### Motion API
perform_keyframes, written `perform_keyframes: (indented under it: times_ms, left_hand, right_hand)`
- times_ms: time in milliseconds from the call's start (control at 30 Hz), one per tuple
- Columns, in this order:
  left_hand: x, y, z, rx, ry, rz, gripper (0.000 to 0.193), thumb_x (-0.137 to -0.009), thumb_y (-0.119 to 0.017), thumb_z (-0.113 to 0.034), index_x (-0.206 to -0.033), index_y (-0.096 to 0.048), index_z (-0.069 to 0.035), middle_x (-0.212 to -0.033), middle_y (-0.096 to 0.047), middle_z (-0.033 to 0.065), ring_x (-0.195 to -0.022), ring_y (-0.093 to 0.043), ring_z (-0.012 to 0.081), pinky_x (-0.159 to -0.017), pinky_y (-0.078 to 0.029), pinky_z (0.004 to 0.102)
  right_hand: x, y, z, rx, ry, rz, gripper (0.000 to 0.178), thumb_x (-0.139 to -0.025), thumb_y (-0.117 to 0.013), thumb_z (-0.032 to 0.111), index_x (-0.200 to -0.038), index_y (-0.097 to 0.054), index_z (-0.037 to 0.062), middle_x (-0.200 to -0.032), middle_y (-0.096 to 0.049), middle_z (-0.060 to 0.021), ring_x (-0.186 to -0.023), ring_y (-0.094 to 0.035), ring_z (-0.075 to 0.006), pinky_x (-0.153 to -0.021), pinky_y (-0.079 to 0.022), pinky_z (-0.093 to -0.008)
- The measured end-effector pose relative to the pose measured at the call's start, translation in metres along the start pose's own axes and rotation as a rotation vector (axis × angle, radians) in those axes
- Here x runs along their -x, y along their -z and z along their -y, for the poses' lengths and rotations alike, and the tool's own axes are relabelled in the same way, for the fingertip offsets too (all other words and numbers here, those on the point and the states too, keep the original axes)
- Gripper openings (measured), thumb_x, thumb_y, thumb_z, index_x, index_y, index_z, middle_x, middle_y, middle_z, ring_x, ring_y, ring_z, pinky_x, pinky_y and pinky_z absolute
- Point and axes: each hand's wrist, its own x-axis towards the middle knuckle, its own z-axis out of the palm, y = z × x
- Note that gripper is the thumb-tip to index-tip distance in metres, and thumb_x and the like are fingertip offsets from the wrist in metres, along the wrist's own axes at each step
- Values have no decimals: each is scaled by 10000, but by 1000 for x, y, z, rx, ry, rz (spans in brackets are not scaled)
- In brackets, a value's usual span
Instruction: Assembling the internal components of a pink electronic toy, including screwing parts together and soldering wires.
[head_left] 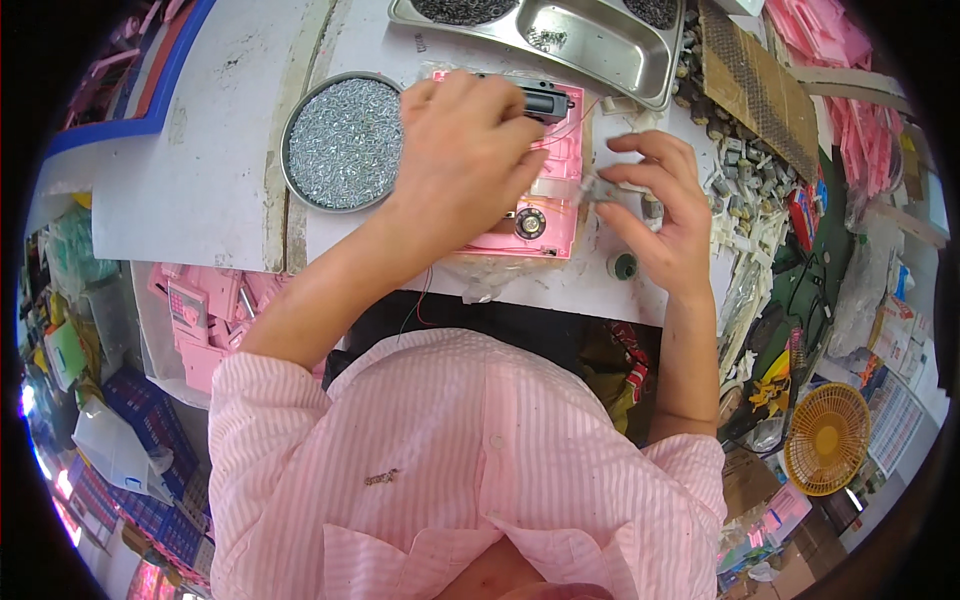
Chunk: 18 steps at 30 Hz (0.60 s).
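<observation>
A pink plastic housing (561, 225) lies on the white table in front of me, with a black part (545, 103) at its far end and a round black-and-silver piece (530, 224) at its near end. My left hand (465, 150) is over the housing, fingers curled down near the black part; what its fingertips grip is hidden. Thin wires (574, 127) run out beside these fingers. To the right of the housing, my right hand (665, 205) has a small grey part (597, 188) between thumb and fingers, blurred by motion.
At the left stands a round tray (343, 143) full of small silver metal pieces. A steel compartment tray (590, 50) with dark screws is at the back. Small grey and white parts (745, 170) are heaped on the right, near a green spool (622, 266). Pink housings (195, 320) fill a box at lower left.
</observation>
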Motion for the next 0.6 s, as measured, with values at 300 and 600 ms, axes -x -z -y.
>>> perform_keyframes:
  times_ms: [300, 600]
  left_hand:
    - [14, 1, 27, 245, -22, -36, 104, -787, -751, -119, -883, -727, -92, -1014, -625, 48, -1002, -579, 258, -910, -422, 413]
    - [30, 4, 39, 344, 194, -142, 106, -820, -741, -39, -922, -713, -31, -995, -649, 86, -945, -618, 222, -862, -476, 330]
  right_hand:
    - [16, 5, -2, -53, -63, -32, 303, -690, -833, 149, -974, -749, 80, -1131, -655, -79, -1126, -531, -290, -953, -434, -405]
    - [-28, -36, -17, 134, 35, -61, 269, -705, -832, 170, -958, -763, 113, -1089, -646, -46, -1100, -501, -292, -948, -424, -406]
